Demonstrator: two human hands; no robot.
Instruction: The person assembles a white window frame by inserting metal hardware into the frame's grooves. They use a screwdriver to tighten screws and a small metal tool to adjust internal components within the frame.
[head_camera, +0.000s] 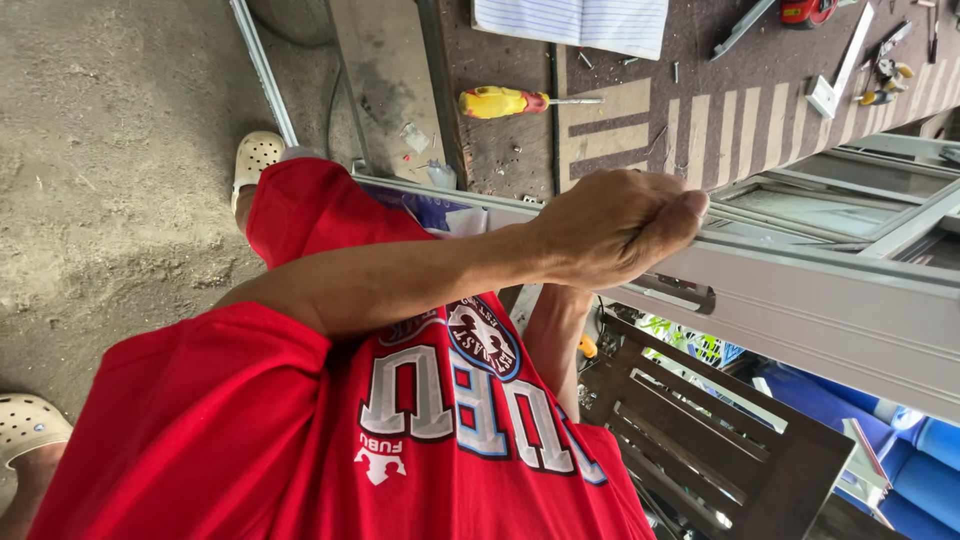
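My left hand (615, 225) reaches across my red shirt and is closed over the top edge of a long grey aluminium window frame (820, 310) that runs across the right side of the view. My right forearm (550, 335) rises below the left hand toward the same frame. The right hand itself is hidden behind the left hand and the frame, so its grip does not show.
A yellow-and-red screwdriver (500, 102), a lined notebook (580, 22) and small tools (885, 75) lie on a striped brown mat (700, 120). More frames (850, 195) lie beyond. A dark slatted wooden chair (700, 430) and blue containers (925, 470) sit lower right. My cream sandals (255, 155) stand on the concrete floor.
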